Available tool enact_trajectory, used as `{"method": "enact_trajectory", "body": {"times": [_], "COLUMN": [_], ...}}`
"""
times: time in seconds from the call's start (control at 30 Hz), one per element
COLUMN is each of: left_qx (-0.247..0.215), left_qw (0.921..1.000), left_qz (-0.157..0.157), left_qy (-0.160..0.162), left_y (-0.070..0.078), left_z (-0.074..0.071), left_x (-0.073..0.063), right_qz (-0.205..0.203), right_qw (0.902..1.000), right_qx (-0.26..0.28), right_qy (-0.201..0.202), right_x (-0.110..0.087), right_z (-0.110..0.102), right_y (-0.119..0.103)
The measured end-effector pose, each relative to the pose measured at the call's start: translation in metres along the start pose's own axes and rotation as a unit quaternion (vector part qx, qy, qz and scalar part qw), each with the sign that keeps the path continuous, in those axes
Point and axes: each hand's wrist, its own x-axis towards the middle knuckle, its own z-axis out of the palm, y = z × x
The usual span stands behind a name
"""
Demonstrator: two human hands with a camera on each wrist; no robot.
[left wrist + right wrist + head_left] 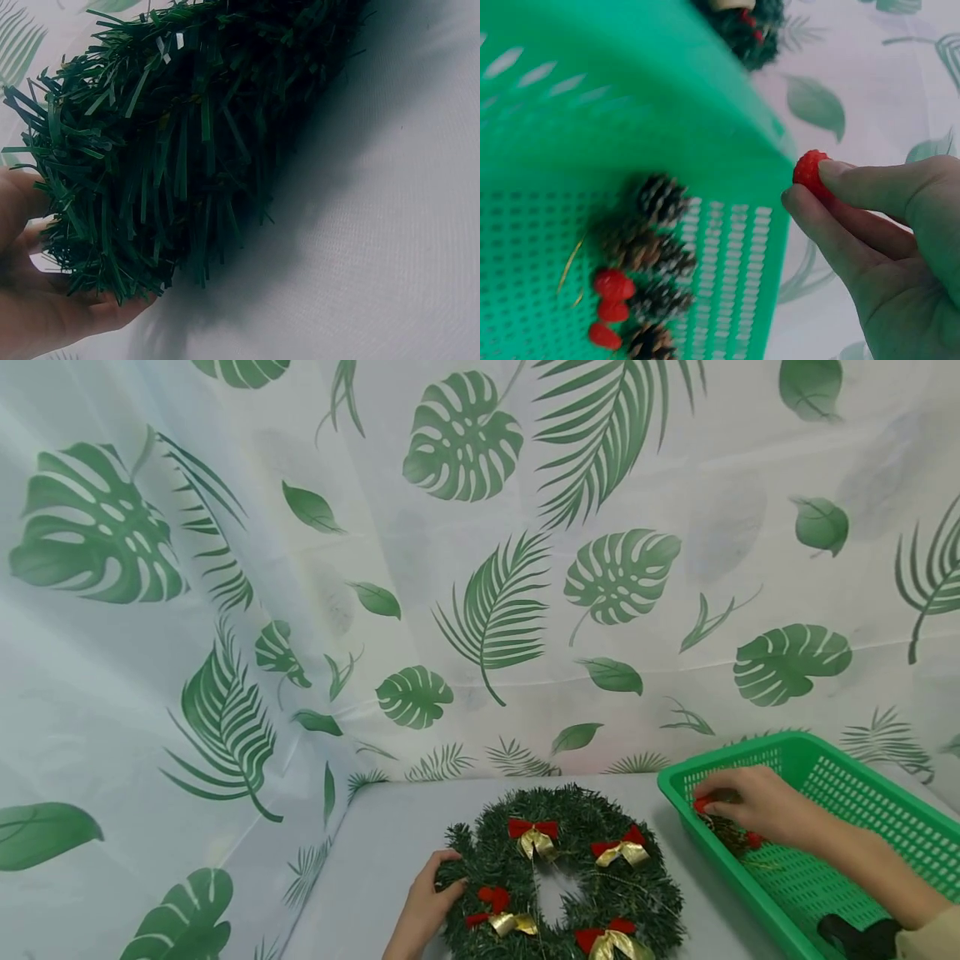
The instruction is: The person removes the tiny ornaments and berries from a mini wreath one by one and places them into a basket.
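A green tinsel wreath lies on the white surface, dressed with several red and gold bows and a small red ornament at its left. My left hand grips the wreath's left edge, the thumb on one side and fingers beneath the greenery. Over the near-left side of a green basket, my right hand pinches a red berry ornament between thumb and finger. Inside the basket are several pinecones and red berries.
A black object, partly cut off, sits at the basket's near end by the right forearm. Behind and to the left hangs a white curtain printed with green leaves. White cloth covers the surface left of the wreath.
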Motion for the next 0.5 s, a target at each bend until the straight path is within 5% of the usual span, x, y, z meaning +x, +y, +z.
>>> {"method": "enact_trajectory", "body": {"times": [0.5], "left_qx": [0.004], "left_qw": [0.9999], "left_qz": [0.009], "left_qy": [0.006], "left_y": [-0.002], "left_z": [-0.001], "left_x": [0.002], "right_qz": [0.083], "right_qw": [0.9945], "right_qx": [-0.041], "right_qy": [-0.048], "right_x": [-0.023], "right_z": [-0.010], "right_y": [0.064]}}
